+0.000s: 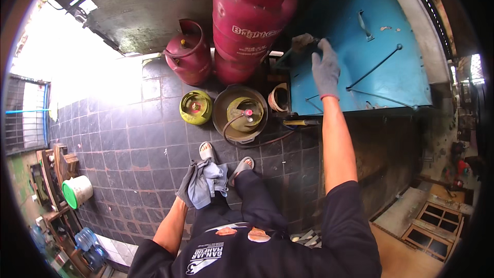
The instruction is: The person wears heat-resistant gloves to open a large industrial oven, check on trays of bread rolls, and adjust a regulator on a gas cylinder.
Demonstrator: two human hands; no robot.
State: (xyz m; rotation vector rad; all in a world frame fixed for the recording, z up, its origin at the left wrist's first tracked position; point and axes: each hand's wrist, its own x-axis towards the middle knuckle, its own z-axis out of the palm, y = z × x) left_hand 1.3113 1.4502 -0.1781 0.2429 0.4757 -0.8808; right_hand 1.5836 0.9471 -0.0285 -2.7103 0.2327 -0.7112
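My left hand (186, 191), in a grey glove, is closed around a bunched blue-grey cloth (206, 183) that hangs in front of my legs. My right arm stretches forward over a blue metal panel (381, 72) with a handle and thin dark rods. The gloved right hand (326, 71) has its fingers apart, close to a crumpled greyish piece (302, 41) at the panel's far-left edge; whether they touch I cannot tell. Below, a green gas cylinder (237, 107) stands in a dark basin (220, 113), with a regulator (248, 113) and a hose on top.
Another green gas cylinder (195, 107) stands left of the basin. Behind are a pink gas cylinder (190, 62) and a taller pink one (242, 31). A small bucket (278, 98) sits beside the panel. A white bucket (78, 191) and water bottles (90, 244) are at left.
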